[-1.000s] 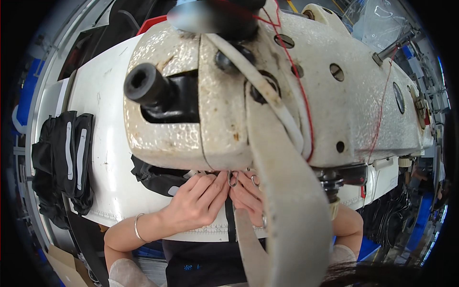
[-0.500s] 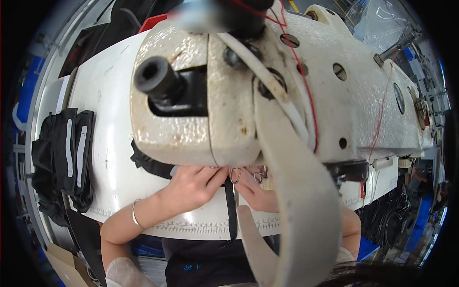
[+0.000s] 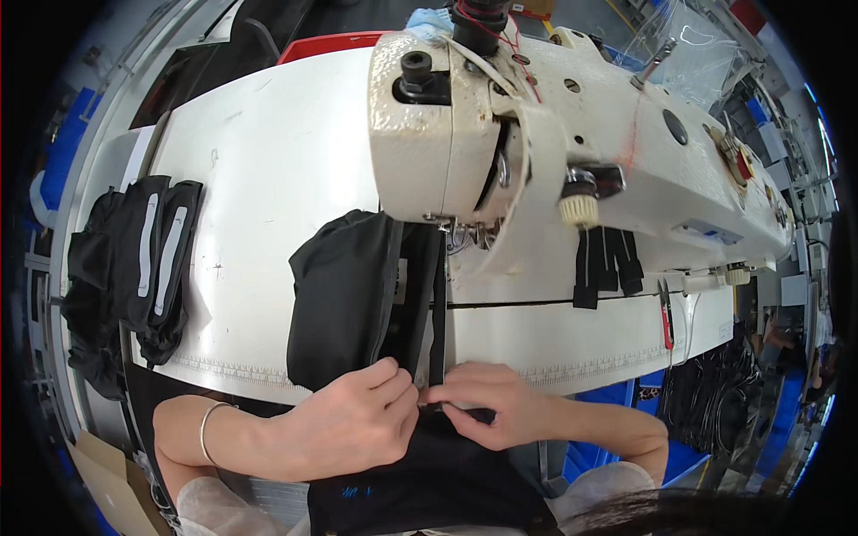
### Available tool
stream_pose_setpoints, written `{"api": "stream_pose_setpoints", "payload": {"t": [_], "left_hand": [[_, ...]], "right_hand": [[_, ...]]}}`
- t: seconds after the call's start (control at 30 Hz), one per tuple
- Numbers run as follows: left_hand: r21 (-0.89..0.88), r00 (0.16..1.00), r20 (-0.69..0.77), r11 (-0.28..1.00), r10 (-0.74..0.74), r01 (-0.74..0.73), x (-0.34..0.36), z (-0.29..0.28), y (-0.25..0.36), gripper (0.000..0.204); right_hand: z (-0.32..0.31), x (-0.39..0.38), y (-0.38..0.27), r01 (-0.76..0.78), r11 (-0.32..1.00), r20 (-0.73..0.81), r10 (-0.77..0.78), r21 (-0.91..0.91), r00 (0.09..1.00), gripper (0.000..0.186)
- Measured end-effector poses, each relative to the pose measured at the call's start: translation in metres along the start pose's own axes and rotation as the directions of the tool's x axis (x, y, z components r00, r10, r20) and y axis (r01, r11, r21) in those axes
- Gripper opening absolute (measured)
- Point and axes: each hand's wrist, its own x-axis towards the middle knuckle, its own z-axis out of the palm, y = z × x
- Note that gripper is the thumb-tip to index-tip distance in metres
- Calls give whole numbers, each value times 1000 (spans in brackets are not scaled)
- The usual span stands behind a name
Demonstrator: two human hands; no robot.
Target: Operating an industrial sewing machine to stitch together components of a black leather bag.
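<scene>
A black fabric piece (image 3: 340,286) lies on the white table just left of and under the sewing machine head (image 3: 420,152). A narrow black strap (image 3: 438,330) runs along its right side from the needle area toward me. My left hand (image 3: 366,418) has its fingers curled closed on the near edge of the fabric piece. Beside it, my right hand (image 3: 494,406) pinches the near end of the strap, thumb and forefinger together. The two hands nearly touch at the table's front edge. Whatever lies right between the fingertips is partly hidden.
Folded black pieces with grey strips (image 3: 147,259) are stacked at the left. Short black straps (image 3: 608,263) lie under the machine arm, near red-handled snips (image 3: 666,313). A red tray (image 3: 331,45) stands behind, and a cardboard box (image 3: 112,482) is at lower left.
Both hands have come back from the needle area toward the table's front edge. The black fabric piece now shows far more beside the machine. The view has shifted, so the machine head appears farther off.
</scene>
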Motion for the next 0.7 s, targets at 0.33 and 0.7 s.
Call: {"api": "stream_pose_setpoints", "payload": {"t": [0.33, 0.7], "left_hand": [[-373, 731, -331, 795, -596, 479, -28, 53, 39, 24], [-523, 470, -539, 715, -700, 465, -16, 22, 2, 23]], "right_hand": [[34, -23, -31, -323, 887, -65, 363, 330, 930, 46], [42, -34, -12, 58, 574, -71, -199, -817, 977, 40]]}}
